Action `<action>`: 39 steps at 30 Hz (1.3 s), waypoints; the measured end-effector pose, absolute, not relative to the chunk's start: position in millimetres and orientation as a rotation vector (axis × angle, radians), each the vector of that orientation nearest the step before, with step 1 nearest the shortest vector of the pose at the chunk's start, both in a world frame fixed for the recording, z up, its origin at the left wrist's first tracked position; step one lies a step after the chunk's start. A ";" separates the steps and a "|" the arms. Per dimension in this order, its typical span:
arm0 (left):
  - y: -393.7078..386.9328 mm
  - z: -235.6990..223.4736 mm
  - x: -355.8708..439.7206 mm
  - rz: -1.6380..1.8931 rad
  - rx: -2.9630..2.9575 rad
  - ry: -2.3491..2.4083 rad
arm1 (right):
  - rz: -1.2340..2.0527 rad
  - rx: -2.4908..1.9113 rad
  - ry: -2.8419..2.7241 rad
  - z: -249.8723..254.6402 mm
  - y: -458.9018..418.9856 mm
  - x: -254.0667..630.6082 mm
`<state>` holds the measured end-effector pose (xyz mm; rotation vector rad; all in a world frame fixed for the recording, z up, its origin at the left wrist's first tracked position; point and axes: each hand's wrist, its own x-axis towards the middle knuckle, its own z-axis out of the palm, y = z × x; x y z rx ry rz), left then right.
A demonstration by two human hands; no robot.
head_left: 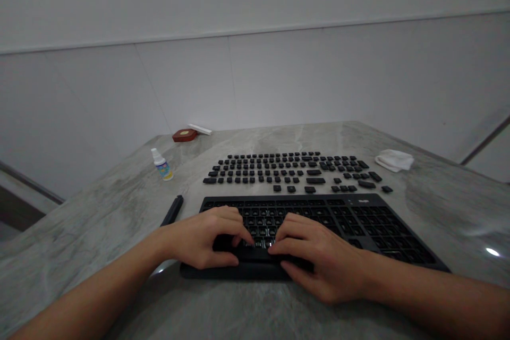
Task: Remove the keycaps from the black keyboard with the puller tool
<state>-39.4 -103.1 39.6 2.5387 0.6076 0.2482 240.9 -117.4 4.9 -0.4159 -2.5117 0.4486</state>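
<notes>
A black keyboard (pixel 378 223) lies on the grey marble table (pixel 99 212) with its keycaps taken off. Several loose black keycaps (pixel 287 170) are laid out in rows just beyond it. My left hand (pixel 203 241) and my right hand (pixel 319 260) rest on the keyboard's front edge, fingers curled. Both pinch a long black space bar keycap (pixel 255 253) between fingertips and thumbs, low over the bottom row. My fingers hide the ends of the bar.
A small white spray bottle (pixel 161 164) stands at the left, with a black pen-like tool (pixel 172 210) lying nearer the keyboard. A red box (pixel 184 135) and a white strip (pixel 200 129) sit at the far edge. A white cloth (pixel 394 160) lies at the right. White walls surround the table.
</notes>
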 end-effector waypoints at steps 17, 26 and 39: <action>-104.0 39.7 -37.4 0.250 2.555 0.593 | 0.398 -0.377 -2.505 7.2 -117.9 240.0; -103.8 40.0 -38.0 0.262 2.541 0.564 | 0.423 -0.392 -2.515 6.9 -118.5 239.7; -105.0 39.9 -35.8 0.277 2.564 0.573 | 0.407 -0.391 -2.508 6.9 -118.5 240.2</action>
